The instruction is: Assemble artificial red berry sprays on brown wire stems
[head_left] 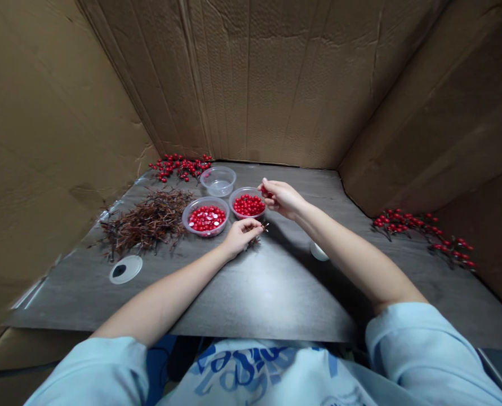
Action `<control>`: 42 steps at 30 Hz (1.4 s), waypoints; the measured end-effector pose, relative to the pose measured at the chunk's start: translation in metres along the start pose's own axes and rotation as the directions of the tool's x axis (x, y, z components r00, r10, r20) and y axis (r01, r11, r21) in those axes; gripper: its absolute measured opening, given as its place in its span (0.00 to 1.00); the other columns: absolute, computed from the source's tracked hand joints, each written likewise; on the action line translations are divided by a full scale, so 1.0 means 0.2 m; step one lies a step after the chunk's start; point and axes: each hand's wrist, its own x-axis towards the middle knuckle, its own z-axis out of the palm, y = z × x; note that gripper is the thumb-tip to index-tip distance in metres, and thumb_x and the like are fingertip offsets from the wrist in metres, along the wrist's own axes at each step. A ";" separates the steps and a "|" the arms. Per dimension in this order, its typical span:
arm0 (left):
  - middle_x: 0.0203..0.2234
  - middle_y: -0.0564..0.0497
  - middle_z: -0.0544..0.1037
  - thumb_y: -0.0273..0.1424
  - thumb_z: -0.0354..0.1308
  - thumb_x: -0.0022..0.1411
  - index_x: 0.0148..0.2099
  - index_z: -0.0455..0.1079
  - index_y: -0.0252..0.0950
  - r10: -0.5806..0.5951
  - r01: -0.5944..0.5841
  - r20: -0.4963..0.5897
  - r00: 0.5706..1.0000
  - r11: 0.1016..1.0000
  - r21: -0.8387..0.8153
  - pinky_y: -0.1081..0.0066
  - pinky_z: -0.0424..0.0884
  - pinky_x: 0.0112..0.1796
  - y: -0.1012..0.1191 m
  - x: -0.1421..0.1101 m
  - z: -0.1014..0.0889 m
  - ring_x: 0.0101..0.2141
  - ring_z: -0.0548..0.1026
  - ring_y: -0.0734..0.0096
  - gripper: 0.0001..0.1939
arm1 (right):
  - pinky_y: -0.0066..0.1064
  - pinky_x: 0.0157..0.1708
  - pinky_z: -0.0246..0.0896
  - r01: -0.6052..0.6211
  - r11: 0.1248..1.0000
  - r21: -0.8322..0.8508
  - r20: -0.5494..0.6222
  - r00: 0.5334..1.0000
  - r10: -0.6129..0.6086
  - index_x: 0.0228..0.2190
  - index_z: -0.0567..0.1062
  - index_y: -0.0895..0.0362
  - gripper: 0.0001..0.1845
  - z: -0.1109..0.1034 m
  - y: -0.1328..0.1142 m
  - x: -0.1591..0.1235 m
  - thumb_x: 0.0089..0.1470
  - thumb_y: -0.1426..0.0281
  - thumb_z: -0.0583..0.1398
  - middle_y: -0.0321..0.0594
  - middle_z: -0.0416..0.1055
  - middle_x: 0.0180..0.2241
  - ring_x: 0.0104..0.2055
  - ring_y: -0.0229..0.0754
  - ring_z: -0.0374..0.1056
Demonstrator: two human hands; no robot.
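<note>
Blue sleeves (420,338), left hand (241,237) pinching twig (256,242), right hand (282,198) pinching glossy berry (268,195).

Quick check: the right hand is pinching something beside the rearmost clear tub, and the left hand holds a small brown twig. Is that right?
Not quite: the head view shows the right hand beside the tub of red berries, not the rearmost clear tub. The left hand does hold a small brown twig.

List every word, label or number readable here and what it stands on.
Only the blue lettering on the light blue shirt shows: seemingly "Cas...", upside down, folded and too warped to read further; the cardboard walls show no readable print.
</note>
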 end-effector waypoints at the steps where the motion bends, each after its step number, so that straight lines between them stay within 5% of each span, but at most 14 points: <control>1: 0.17 0.57 0.66 0.42 0.61 0.46 0.27 0.66 0.31 -0.002 0.002 0.003 1.000 1.000 -0.005 0.78 0.59 0.22 0.00 0.00 0.00 0.19 0.62 0.82 0.17 | 0.20 0.14 0.35 0.010 0.999 0.049 -0.017 1.000 -0.009 0.27 0.64 0.60 0.12 -0.01 0.00 -0.04 0.56 0.64 0.51 0.27 0.53 0.18 0.14 0.25 0.45; 10: 0.17 0.57 0.66 0.39 0.62 0.45 0.26 0.65 0.31 -0.005 0.005 0.029 1.000 1.000 0.005 0.78 0.58 0.22 0.02 -0.02 0.00 0.18 0.62 0.82 0.15 | 0.22 0.17 0.49 0.140 0.988 -0.064 -0.212 0.966 -0.150 0.27 0.68 0.60 0.18 -0.07 0.23 -0.29 0.38 0.59 0.63 0.35 0.67 0.24 0.19 0.27 0.57; 19: 0.18 0.56 0.65 0.39 0.61 0.47 0.25 0.66 0.31 0.032 -0.037 0.062 0.998 0.997 0.072 0.77 0.59 0.22 0.02 -0.03 -0.01 0.19 0.63 0.81 0.15 | 0.23 0.18 0.51 0.145 0.943 -0.298 -0.199 0.957 -0.210 0.27 0.71 0.60 0.13 -0.05 0.31 -0.35 0.42 0.62 0.60 0.32 0.65 0.18 0.18 0.30 0.57; 42: 0.18 0.56 0.65 0.38 0.60 0.47 0.26 0.66 0.31 0.032 -0.039 0.074 0.997 0.996 0.084 0.77 0.59 0.22 0.00 -0.03 -0.01 0.19 0.63 0.81 0.14 | 0.25 0.23 0.55 0.204 0.875 -0.440 -0.206 0.925 -0.320 0.30 0.75 0.60 0.12 -0.04 0.41 -0.35 0.45 0.64 0.59 0.35 0.67 0.20 0.21 0.32 0.58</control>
